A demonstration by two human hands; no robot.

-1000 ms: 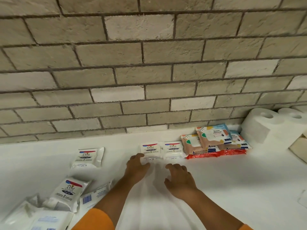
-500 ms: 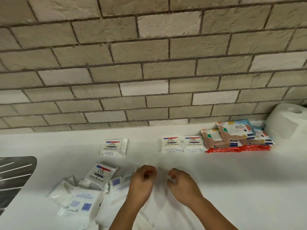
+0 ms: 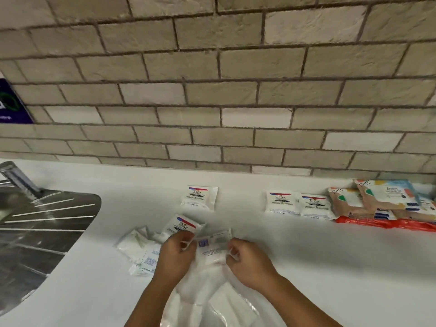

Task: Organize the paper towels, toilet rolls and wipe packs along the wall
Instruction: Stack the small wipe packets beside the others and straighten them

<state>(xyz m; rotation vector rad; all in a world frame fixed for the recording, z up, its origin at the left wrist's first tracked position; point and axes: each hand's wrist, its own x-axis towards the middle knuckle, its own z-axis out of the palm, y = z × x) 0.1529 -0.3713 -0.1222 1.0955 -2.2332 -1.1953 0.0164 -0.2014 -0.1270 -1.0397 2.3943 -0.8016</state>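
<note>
My left hand (image 3: 177, 254) and my right hand (image 3: 247, 263) each pinch one end of a white wipe pack (image 3: 213, 246) lying barcode side up on the white counter (image 3: 330, 267). Just behind it lies a Dove pack (image 3: 182, 226), with a loose pile of white packs (image 3: 139, 249) to its left. Near the wall, a single Dove pack (image 3: 199, 197) lies apart from two Dove packs (image 3: 282, 202) set side by side. To their right, colourful wipe packs (image 3: 387, 197) are stacked on a red pack (image 3: 377, 224). No rolls are in view.
A steel sink drainer (image 3: 35, 232) and tap (image 3: 16, 178) take up the left side. A clear plastic wrapper (image 3: 212, 303) lies under my wrists. The brick wall (image 3: 236, 114) runs along the counter's back, with a purple sign (image 3: 9, 105) at far left.
My hands drew back from the two Dove packs by the wall to the loose pile and took hold of the barcode-up pack. The view swung left; the toilet rolls left the frame.
</note>
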